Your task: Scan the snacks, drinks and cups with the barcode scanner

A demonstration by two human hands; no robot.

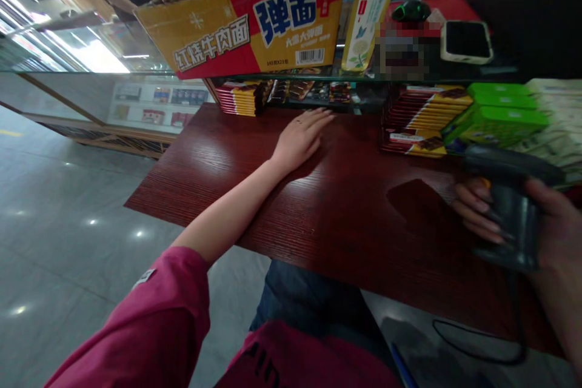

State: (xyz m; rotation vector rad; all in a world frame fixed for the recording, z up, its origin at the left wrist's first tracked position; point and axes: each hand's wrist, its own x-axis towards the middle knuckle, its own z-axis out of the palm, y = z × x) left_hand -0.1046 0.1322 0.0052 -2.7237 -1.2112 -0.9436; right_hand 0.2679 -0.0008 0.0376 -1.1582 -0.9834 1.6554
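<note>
My left hand lies flat on the dark red wooden counter, fingers stretched out and together, holding nothing. It points toward stacks of small packs under a glass shelf. My right hand is wrapped round the grip of a dark barcode scanner, whose head points left over the counter. A black cable runs from the scanner's base.
A red and yellow cardboard box and a yellow bottle stand on the glass shelf, with a phone to the right. Brown chocolate packs and green boxes lie at the counter's back right. Grey tiled floor is on the left.
</note>
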